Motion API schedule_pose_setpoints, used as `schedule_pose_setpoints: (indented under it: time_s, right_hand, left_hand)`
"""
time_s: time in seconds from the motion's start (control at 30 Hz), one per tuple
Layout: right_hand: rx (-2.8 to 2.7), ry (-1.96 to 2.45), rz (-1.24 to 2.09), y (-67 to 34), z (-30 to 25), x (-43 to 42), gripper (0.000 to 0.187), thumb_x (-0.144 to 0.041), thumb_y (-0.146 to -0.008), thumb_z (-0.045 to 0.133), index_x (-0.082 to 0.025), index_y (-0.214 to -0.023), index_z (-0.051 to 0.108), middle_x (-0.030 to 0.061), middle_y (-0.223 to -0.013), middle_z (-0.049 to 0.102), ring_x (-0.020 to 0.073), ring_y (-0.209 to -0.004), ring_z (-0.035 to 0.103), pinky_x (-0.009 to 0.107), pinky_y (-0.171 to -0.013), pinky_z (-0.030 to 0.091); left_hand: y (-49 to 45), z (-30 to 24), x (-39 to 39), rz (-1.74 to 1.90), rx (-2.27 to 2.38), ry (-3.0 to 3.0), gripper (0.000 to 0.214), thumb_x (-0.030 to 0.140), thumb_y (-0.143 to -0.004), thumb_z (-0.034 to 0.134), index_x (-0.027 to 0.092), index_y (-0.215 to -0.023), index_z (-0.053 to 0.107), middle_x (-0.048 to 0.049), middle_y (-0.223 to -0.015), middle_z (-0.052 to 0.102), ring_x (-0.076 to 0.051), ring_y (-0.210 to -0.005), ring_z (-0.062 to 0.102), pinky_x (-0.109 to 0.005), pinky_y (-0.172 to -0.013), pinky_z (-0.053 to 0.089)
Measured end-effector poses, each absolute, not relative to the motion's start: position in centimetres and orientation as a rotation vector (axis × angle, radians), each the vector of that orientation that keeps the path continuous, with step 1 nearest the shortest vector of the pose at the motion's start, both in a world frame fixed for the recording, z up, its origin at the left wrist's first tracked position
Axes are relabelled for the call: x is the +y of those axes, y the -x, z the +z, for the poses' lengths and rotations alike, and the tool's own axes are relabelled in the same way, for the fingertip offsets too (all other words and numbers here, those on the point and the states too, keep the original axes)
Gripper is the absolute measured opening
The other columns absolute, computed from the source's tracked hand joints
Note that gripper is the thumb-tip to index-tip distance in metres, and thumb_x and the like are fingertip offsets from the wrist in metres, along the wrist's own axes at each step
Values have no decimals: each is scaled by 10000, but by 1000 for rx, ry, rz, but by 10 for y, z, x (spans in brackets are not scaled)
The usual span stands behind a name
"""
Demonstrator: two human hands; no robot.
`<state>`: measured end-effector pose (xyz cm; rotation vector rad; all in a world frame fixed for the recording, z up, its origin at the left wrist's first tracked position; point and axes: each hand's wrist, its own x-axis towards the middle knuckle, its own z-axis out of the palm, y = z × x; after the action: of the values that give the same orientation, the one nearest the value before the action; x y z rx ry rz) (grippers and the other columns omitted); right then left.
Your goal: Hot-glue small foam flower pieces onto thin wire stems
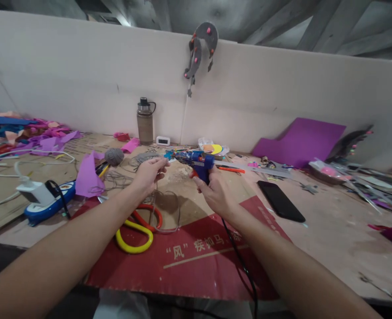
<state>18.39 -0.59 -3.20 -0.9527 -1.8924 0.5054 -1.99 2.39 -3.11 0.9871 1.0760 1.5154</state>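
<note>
My right hand (214,188) is wrapped round the handle of a blue hot glue gun (200,166), its nozzle pointing left and a clear glue stick (249,167) sticking out behind. Fingers pinched together, my left hand (151,173) holds a small blue piece (168,154) that looks like a star, right at the nozzle. Whether the two touch I cannot tell. A thin grey string (178,206) loops down below the left hand. Under my left forearm lie scissors with a yellow and a red handle (134,237), on red printed cardboard (189,274).
A grey yarn ball (114,156), a bottle (145,124) and a blue power strip (51,206) stand to the left, with felt scraps (49,141) behind. A black phone (280,201) and purple sheet (302,141) lie right. The gun's black cord (240,257) runs off the front edge.
</note>
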Motion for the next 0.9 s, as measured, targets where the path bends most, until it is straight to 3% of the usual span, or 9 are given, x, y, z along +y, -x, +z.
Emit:
schedule_pose_setpoints:
  time_s: [0.4, 0.6, 0.9]
  right_hand:
    - [-1912, 1111, 421, -181, -33, -9, 278, -321, -872, 477, -167, -1100, 519, 136, -962, 646, 220, -734, 588, 383, -685, 481]
    - [-1943, 1114, 315, -181, -32, -10, 318, -317, -871, 476, -163, -1147, 511, 155, -1011, 660, 271, -879, 613, 421, -776, 483]
    - [-1954, 1136, 284, -180, -31, -12, 278, -311, -876, 467, -163, -1102, 532, 146, -993, 661, 275, -898, 608, 430, -810, 474]
  left_hand:
    - [16, -26, 20, 1508, 1044, -968, 280, 352, -576, 795, 128, -677, 661, -15, -701, 640, -38, -520, 471, -149, -439, 324]
    - [14, -27, 19, 1509, 1042, -955, 267, 338, -573, 798, 134, -679, 662, -17, -676, 637, -50, -524, 483, -156, -443, 337]
    - [13, -23, 17, 1508, 1027, -941, 236, 307, -594, 783, 126, -676, 655, -14, -671, 628, -40, -515, 475, -149, -434, 326]
